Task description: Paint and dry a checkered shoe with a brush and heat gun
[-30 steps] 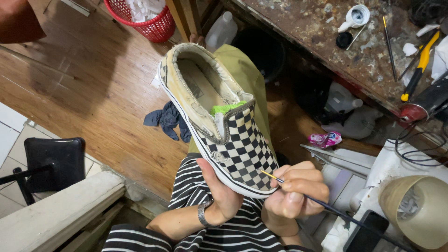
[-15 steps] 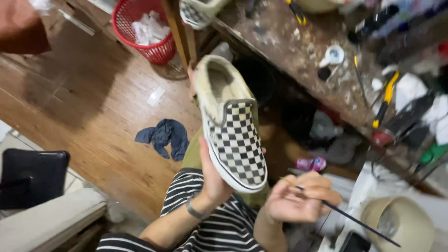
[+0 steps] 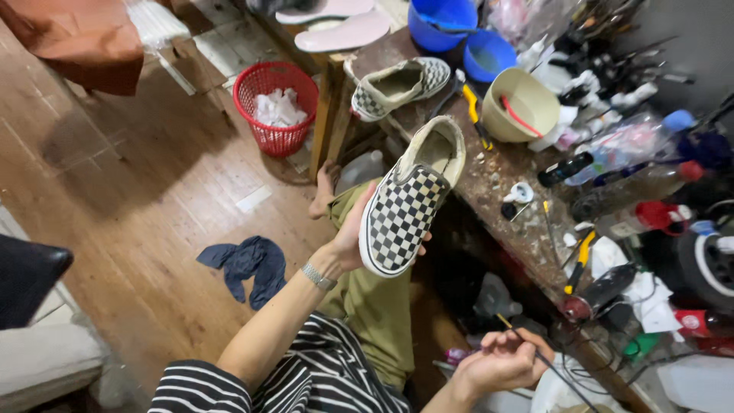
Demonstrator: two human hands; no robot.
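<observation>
Checkerboard slip-on shoe [image 3: 409,203] is held up over the person's lap, toe toward the camera, heel end at the edge of the cluttered workbench [image 3: 501,180]. Left hand [image 3: 353,233] cups it from beneath, fingers wrapped round the sole. Right hand [image 3: 501,359] sits low and well apart, fingers pinched on a thin brush [image 3: 547,363] (bristle end not discernible). A second checkerboard shoe [image 3: 401,86] lies on the bench, near a beige bowl [image 3: 520,103]. Red basket [image 3: 277,107] and a blue rag [image 3: 248,264] rest on the wooden floor.
</observation>
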